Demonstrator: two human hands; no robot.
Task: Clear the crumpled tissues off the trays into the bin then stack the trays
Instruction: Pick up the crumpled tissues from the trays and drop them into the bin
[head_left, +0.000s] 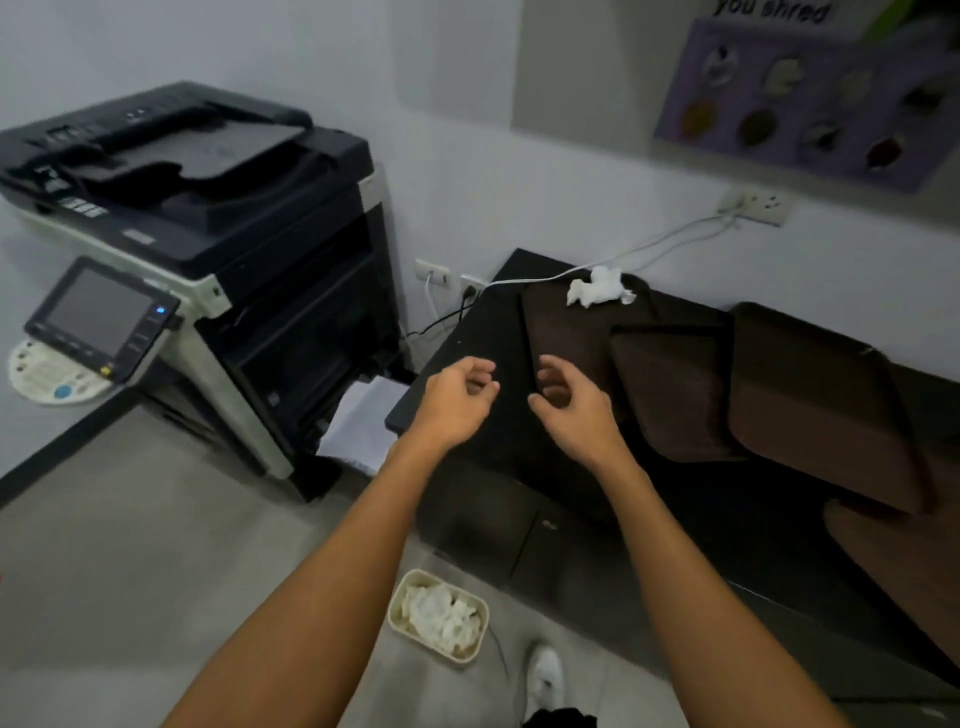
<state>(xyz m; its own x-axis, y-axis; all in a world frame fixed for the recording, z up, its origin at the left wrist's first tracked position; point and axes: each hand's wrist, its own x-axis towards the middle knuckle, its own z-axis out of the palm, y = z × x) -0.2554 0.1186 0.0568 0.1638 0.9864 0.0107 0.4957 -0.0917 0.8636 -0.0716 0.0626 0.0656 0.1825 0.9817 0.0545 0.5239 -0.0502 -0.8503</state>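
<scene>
Loosely curled fingers of the left hand (457, 402) and right hand (574, 410) hold nothing, palms facing each other, forearms outstretched over the black counter (483, 332). A crumpled white tissue (597, 291) lies on the far brown rectangular tray (561, 332); more fill the cream floor bin (396, 605).

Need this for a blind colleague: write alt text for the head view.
The left hand and right hand hover empty over a dark counter beside brown trays. One crumpled tissue lies on the leftmost tray; a floor bin below holds more tissues.
</scene>
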